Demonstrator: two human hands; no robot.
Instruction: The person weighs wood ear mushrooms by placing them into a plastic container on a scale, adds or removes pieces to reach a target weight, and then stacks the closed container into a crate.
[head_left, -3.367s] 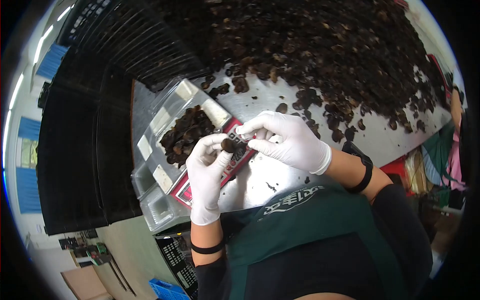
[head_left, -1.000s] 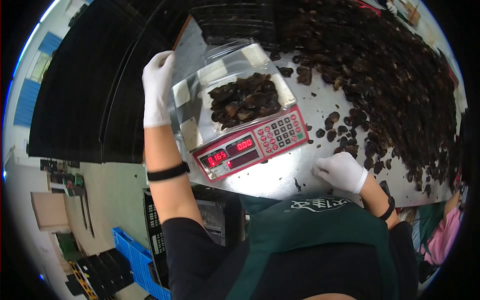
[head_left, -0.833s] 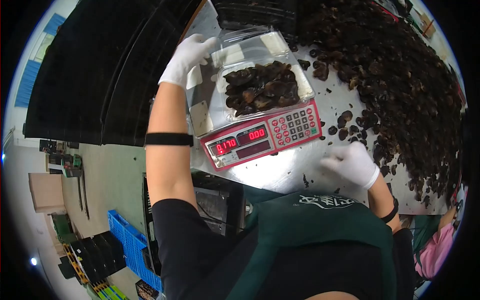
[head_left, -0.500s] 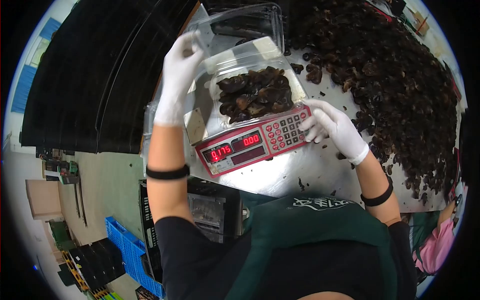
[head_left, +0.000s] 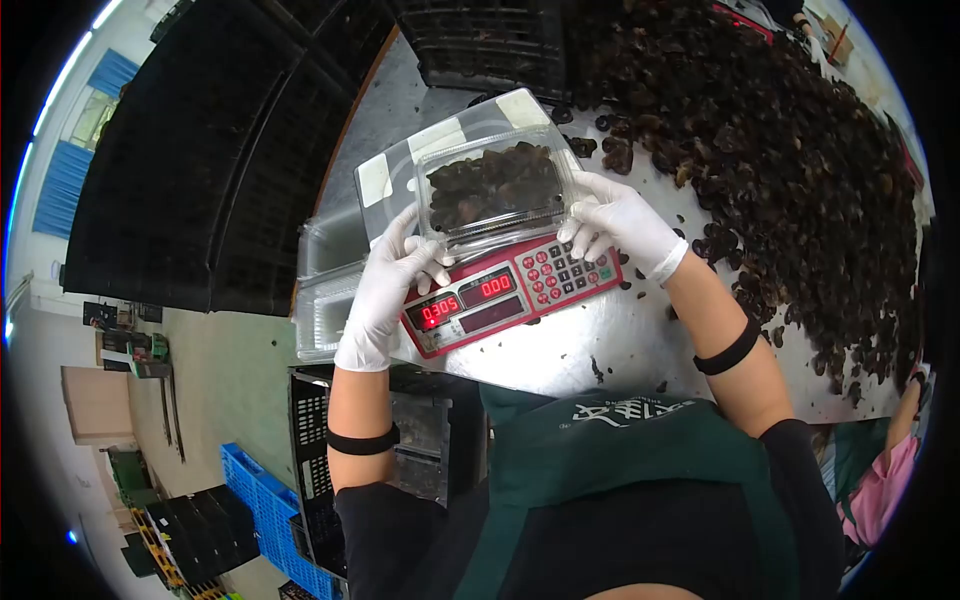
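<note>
A clear plastic clamshell box [head_left: 495,188] sits on the plate of a red scale [head_left: 520,290], its lid down over dark wood ear mushrooms. My white-gloved left hand [head_left: 388,285] pinches its near left corner, thumb and fingers bent around the edge. At the near right corner, my gloved right hand [head_left: 625,225] grips the rim with curled fingers. Red digits on the scale read 0.305 and 0.00. Part of the metal weighing plate [head_left: 400,175] shows beyond the box.
A large heap of wood ears [head_left: 770,180] covers the right side of the metal table [head_left: 640,360]. Empty clear boxes [head_left: 325,310] stand left of the scale. Black crates [head_left: 480,45] rise behind and at left. A co-worker's pink sleeve [head_left: 880,490] shows at far right.
The raised lid has come down over the wood ears. My left hand has dropped from the lid to the near left corner; my right hand moved onto the box. The reading rose from 0.175 to 0.305.
</note>
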